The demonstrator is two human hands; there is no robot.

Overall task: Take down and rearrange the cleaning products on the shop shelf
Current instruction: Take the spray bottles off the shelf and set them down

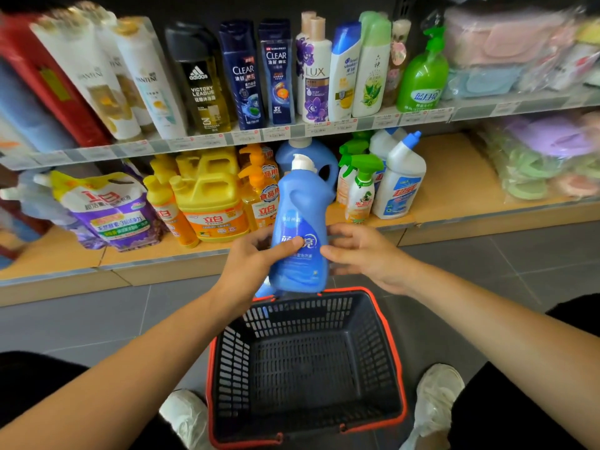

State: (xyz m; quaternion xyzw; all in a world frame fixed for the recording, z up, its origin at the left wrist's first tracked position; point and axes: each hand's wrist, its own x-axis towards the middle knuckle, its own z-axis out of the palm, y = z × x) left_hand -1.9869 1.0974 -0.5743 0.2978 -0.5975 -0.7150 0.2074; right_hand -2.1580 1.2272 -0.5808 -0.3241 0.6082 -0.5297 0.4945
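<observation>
A blue detergent bottle (302,219) with a white cap is held upright in front of the lower shelf (454,190), above the far end of a black basket with a red rim (399,378). My left hand (256,258) grips its lower left side, thumb across the label. My right hand (363,251) lies against its right side with fingers curled toward it. A second blue bottle (324,157) stands behind on the lower shelf, between yellow dish-soap jugs (207,193) and white spray and toilet-cleaner bottles (399,183).
Shampoo and body-wash bottles (243,76) line the upper shelf. Purple refill pouches (113,209) sit at the lower left, bagged cloths (545,157) at the right. The basket stands on the grey tiled floor between my white shoes (438,394). Bare shelf board shows right of the white bottles.
</observation>
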